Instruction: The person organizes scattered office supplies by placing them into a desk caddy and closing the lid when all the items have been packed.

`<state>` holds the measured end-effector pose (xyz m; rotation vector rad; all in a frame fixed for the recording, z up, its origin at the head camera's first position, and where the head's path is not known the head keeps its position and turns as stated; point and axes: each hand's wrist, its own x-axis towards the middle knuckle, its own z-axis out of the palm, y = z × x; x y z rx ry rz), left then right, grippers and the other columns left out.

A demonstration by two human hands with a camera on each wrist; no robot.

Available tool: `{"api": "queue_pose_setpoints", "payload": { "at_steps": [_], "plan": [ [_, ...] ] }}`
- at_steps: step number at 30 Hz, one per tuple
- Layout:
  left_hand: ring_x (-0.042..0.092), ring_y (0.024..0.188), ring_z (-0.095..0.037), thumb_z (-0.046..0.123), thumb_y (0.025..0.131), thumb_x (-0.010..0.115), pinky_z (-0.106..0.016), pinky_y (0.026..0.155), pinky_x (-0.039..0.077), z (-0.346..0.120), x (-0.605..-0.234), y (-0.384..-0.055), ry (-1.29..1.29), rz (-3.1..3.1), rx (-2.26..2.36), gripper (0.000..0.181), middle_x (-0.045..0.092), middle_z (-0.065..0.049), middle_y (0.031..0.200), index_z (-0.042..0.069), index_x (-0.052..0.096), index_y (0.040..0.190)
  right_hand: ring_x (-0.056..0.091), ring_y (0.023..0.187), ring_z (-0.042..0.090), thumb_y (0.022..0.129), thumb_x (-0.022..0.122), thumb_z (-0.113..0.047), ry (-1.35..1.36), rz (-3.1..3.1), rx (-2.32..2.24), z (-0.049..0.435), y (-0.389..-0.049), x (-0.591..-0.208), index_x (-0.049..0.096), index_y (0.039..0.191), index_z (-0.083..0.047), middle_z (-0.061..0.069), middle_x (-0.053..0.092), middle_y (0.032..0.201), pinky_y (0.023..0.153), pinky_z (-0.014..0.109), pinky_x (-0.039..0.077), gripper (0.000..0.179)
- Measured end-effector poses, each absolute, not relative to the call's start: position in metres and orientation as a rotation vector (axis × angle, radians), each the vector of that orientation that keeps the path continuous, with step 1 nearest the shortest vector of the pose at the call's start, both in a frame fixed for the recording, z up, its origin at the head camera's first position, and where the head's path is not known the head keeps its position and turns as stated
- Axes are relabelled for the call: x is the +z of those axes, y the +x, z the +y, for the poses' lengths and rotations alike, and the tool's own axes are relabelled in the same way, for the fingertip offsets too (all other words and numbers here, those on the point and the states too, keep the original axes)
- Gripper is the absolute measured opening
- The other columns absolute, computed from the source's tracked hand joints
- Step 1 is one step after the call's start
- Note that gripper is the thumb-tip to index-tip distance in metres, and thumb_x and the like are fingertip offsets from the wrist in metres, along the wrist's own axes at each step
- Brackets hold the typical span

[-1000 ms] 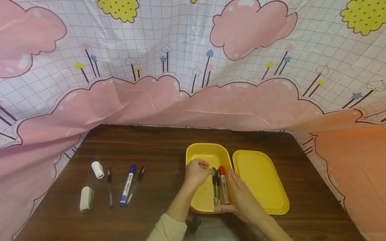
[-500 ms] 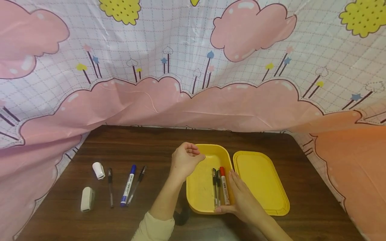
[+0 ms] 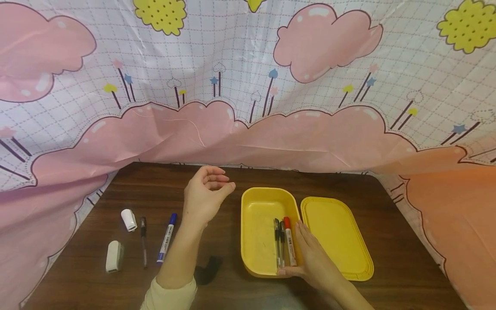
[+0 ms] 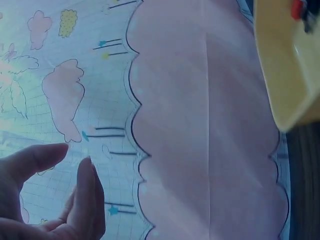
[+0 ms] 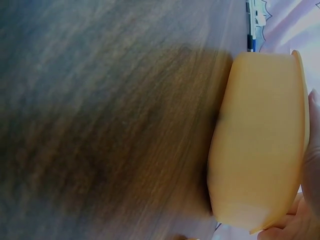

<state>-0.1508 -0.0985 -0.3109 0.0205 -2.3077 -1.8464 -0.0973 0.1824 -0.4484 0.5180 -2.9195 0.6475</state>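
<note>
My left hand (image 3: 203, 196) is raised over the table, left of the yellow box (image 3: 257, 265). Its fingers and thumb are loosely bent with a gap between them and nothing held, as the left wrist view shows. With my right hand (image 3: 311, 256) I hold the box at its near right corner, thumb over the front rim and fingers along the right wall. Inside the box lie two black-capped gel pens, a left one (image 3: 277, 243) and a right one (image 3: 282, 243), beside a red-capped marker (image 3: 289, 245), all along the right side.
A yellow lid (image 3: 337, 237) lies right of the box. On the left are a blue marker (image 3: 167, 239), a gel pen (image 3: 144, 241), a white piece (image 3: 128, 220) and another white block (image 3: 113, 256). A patterned cloth (image 3: 248, 142) hangs behind the table.
My left hand has come up out of the box and moved left, its forearm now covering the pen beside the blue marker. My right hand stays on the box.
</note>
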Motion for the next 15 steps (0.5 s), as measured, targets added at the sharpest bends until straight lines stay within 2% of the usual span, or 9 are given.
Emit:
{"api": "queue_pose_setpoints", "payload": {
  "at_steps": [4,10,15],
  "plan": [
    [0.067,0.092,-0.019,0.014,0.081,0.075,-0.024,0.071,0.052,-0.117,-0.317,-0.148,0.041,-2.374,-1.756,0.038,0.067,-0.009,0.103,0.013,0.057,0.114,0.029,0.141,0.047,0.061,0.081,-0.059,0.514,-2.917,0.656,0.182,-0.097,-0.45,0.027,0.148,0.008,0.029,0.025,0.155,0.111,0.061,0.029,0.122],
    [0.067,0.095,-0.02,0.019,0.083,0.074,-0.021,0.062,0.048,-0.146,-0.326,-0.146,0.104,-2.455,-1.624,0.041,0.067,-0.007,0.107,0.014,0.054,0.12,0.028,0.142,0.046,0.061,0.082,-0.057,0.492,-2.922,0.672,0.182,-0.096,-0.451,0.026,0.148,0.008,0.029,0.024,0.155,0.112,0.061,0.029,0.122],
    [0.067,0.098,-0.021,0.026,0.083,0.074,-0.022,0.067,0.052,-0.167,-0.335,-0.145,0.165,-2.539,-1.565,0.048,0.067,-0.008,0.112,0.014,0.053,0.125,0.027,0.142,0.046,0.061,0.082,-0.057,0.481,-2.927,0.693,0.182,-0.097,-0.45,0.026,0.148,0.007,0.028,0.023,0.156,0.112,0.061,0.027,0.122]
  ]
}}
